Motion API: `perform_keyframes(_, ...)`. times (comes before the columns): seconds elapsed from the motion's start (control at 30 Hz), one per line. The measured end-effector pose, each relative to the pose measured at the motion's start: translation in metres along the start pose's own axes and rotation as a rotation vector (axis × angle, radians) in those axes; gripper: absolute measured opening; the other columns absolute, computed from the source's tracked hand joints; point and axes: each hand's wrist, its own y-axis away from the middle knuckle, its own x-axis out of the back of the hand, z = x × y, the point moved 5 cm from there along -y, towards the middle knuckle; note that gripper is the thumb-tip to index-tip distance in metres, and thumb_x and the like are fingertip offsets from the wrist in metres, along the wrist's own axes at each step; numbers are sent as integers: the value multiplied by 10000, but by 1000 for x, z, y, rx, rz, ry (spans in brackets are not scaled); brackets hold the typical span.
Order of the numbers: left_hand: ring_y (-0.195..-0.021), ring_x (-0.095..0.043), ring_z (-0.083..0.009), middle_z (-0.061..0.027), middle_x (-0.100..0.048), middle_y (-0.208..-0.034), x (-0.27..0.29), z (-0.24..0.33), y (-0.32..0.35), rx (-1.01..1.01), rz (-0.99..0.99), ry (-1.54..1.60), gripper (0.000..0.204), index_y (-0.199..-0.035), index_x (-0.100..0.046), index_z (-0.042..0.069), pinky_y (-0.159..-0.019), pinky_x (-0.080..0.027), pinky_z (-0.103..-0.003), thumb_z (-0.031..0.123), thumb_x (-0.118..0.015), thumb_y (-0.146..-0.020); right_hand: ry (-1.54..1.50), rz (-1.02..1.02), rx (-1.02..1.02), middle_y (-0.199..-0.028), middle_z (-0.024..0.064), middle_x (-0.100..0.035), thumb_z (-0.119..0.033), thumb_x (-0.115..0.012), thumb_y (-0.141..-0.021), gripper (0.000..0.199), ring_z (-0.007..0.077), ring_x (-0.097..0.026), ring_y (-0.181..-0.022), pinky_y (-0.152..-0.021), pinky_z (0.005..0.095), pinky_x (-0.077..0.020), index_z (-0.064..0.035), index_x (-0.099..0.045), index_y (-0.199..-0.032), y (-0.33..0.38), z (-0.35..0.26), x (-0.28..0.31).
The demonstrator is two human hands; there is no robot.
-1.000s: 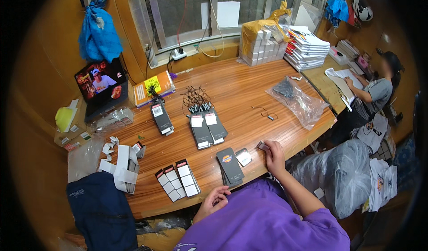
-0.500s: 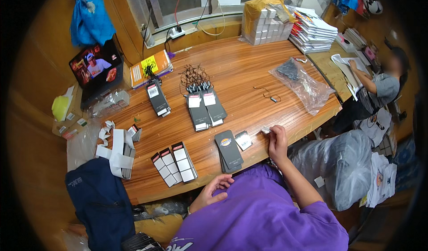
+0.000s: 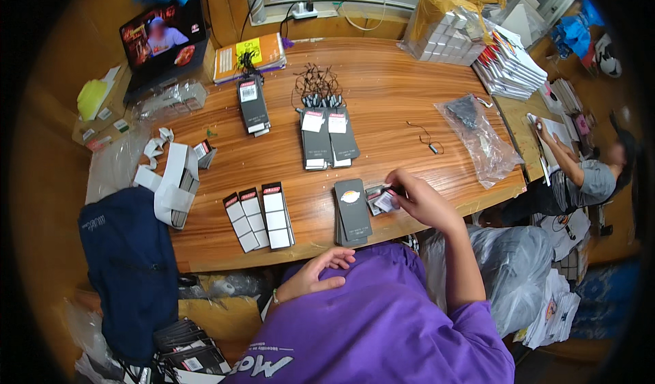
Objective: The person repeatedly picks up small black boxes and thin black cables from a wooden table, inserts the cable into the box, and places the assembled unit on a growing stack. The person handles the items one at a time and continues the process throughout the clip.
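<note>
My right hand [image 3: 423, 200] pinches a small white label [image 3: 385, 202] over a small stack of labels [image 3: 374, 194] near the table's front edge. Just left of that lies a stack of dark grey hang tags [image 3: 352, 215] with a round printed emblem. My left hand [image 3: 317, 273] rests by my purple shirt, below the table edge, fingers loosely apart and holding nothing. Left of the hang tags lie three fanned stacks of black tags with white stickers [image 3: 275, 213]. Farther back are two strung bundles of grey tags [image 3: 316, 138], their black cords bunched above them.
Another strung tag bundle [image 3: 252, 107] lies near an orange notebook [image 3: 245, 60] and a laptop [image 3: 164, 39]. A clear plastic bag [image 3: 488, 145] and a loose cord [image 3: 428, 141] lie at right. A roll of white labels [image 3: 174, 186] stands left. A co-worker [image 3: 580, 172] works at the far right.
My right hand has moved left with the small white label, from beside the label stack to over it. The view has shifted. My left hand stays near my shirt.
</note>
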Motion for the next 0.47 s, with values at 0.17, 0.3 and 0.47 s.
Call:
perform_keyframes(0.17,-1064,-481,-167,-105,-467,-1194,4,2,-1,-19,59,120,565,-1294,-371,11,-953,-371,-305,174,-641,-825,117,36,68,-987,159,-530,-21,-614,-775,283,348,-567,-848,-745,397,-453,-21,-534,-1046,-20,16,-21)
perform_keyframes(0.3,-1066,-486,-171,-106,-463,-1195,7,1,2,-10,43,75,571,-1298,-369,12,-956,-372,-312,167,-644,-822,93,70,24,-998,158,-525,-7,-618,-760,299,338,-571,-852,-752,372,-469,-8,-504,-1037,-19,15,-19)
perform_keyframes(0.47,-1074,-490,-183,-115,-454,-1219,12,0,4,-41,37,65,575,-1309,-365,21,-986,-346,-331,185,-639,-830,139,495,11,-1011,130,-534,-64,-621,-796,252,265,-563,-911,-810,369,-457,-33,-515,-1022,3,56,-13)
